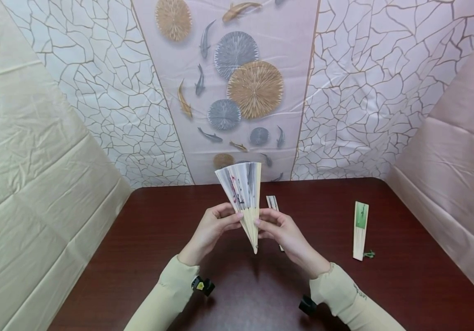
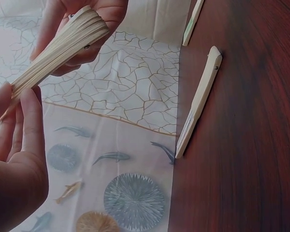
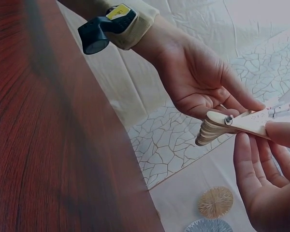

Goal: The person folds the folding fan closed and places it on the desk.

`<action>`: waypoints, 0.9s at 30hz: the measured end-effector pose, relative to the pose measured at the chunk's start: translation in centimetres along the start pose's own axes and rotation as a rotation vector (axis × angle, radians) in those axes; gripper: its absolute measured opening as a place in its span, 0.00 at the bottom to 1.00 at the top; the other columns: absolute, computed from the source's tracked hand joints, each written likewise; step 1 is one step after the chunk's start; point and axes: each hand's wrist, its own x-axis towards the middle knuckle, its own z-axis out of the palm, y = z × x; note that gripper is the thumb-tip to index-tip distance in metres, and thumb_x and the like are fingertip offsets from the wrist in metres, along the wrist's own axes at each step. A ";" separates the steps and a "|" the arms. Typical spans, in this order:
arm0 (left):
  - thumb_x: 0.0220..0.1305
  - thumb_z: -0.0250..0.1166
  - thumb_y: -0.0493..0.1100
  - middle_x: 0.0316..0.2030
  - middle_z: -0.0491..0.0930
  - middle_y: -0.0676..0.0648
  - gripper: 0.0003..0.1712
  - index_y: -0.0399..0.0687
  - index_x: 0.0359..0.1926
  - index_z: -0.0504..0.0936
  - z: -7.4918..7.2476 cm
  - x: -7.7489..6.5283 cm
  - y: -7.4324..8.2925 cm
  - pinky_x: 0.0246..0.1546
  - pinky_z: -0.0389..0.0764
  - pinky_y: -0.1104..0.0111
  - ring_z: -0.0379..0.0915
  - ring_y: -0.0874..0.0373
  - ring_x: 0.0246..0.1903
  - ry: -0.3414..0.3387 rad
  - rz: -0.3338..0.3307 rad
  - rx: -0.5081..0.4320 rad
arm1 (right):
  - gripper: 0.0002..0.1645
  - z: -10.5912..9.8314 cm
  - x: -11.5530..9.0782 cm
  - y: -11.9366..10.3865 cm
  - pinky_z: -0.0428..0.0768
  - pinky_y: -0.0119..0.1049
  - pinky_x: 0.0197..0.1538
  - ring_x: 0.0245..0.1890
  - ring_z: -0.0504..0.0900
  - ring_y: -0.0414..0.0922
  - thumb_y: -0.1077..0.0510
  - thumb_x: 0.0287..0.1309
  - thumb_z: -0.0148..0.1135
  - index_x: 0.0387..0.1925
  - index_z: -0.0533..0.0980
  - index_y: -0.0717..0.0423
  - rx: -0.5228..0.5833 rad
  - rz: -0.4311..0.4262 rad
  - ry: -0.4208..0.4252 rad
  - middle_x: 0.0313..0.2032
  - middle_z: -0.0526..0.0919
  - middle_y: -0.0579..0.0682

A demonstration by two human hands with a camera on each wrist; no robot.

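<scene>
A folding fan with pale wooden ribs and a grey-white printed leaf is partly spread above the table, its pivot end pointing down. My left hand pinches its left edge between thumb and fingers. On the other side, my right hand pinches the outer rib. The right wrist view shows the rivet on the bunched ribs of the fan, near the thumbs. Behind my right hand lies a second, folded fan, partly hidden in the head view; the left wrist view shows this folded fan more fully.
A folded fan with a green leaf and a green tassel lies on the right of the dark red table. Patterned cloth hangs behind the table, and plain cloth hangs along the sides.
</scene>
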 end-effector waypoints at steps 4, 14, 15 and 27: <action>0.66 0.66 0.31 0.41 0.86 0.47 0.15 0.31 0.53 0.81 -0.1 -0.1 0.0 0.47 0.85 0.63 0.83 0.58 0.40 -0.012 -0.006 -0.010 | 0.24 0.0 -0.1 0.0 0.86 0.37 0.44 0.41 0.85 0.42 0.65 0.67 0.62 0.60 0.72 0.73 0.001 0.003 -0.011 0.46 0.83 0.53; 0.66 0.65 0.30 0.41 0.86 0.48 0.11 0.42 0.47 0.85 -0.2 -0.2 0.1 0.47 0.85 0.63 0.83 0.58 0.39 -0.035 -0.010 -0.035 | 0.24 0.1 -0.1 0.0 0.86 0.37 0.44 0.41 0.85 0.43 0.65 0.67 0.63 0.60 0.72 0.74 0.009 0.013 -0.023 0.46 0.83 0.53; 0.66 0.65 0.30 0.41 0.86 0.48 0.10 0.42 0.47 0.85 -0.2 -0.2 0.1 0.47 0.85 0.63 0.83 0.58 0.39 -0.035 -0.011 -0.035 | 0.24 0.1 0.0 0.0 0.86 0.37 0.44 0.41 0.85 0.43 0.65 0.67 0.63 0.60 0.72 0.73 0.009 0.013 -0.023 0.46 0.83 0.53; 0.67 0.65 0.33 0.43 0.86 0.47 0.16 0.31 0.55 0.81 -0.2 -0.3 0.1 0.53 0.83 0.55 0.84 0.57 0.41 -0.037 -0.027 -0.014 | 0.24 0.2 0.0 0.1 0.86 0.38 0.44 0.41 0.85 0.44 0.64 0.67 0.63 0.60 0.73 0.73 -0.005 0.015 -0.036 0.46 0.83 0.53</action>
